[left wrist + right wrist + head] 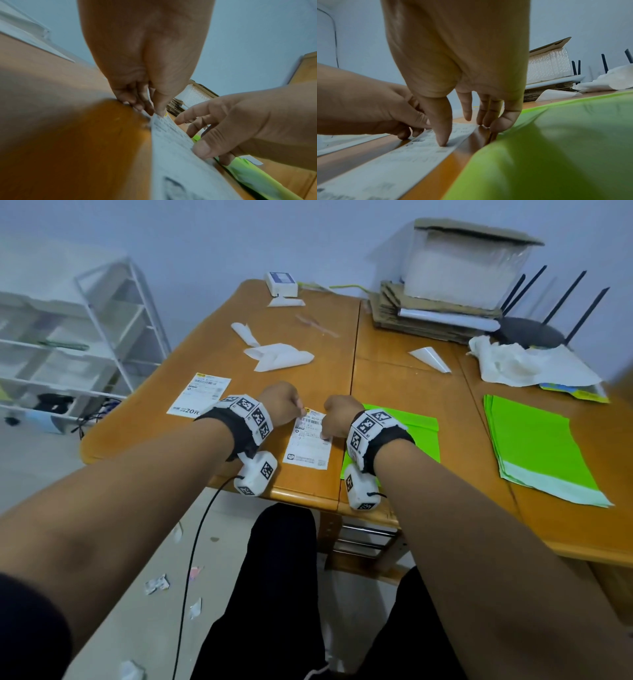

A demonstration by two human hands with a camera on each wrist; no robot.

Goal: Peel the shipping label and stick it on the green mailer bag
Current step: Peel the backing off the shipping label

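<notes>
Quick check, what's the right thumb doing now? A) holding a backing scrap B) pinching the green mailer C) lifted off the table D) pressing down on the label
D: in the right wrist view the right hand's thumb tip is planted on the label, which lies flat on the table beside the green mailer.

Dim, even indoor light; wide-angle edges warped, wrist views' foregrounds blurred.

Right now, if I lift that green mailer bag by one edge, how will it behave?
The green mailer bag would likely droop: the right wrist view shows it thin and rumpled. It looks light for its size. Its smooth film may slide on the table.
</notes>
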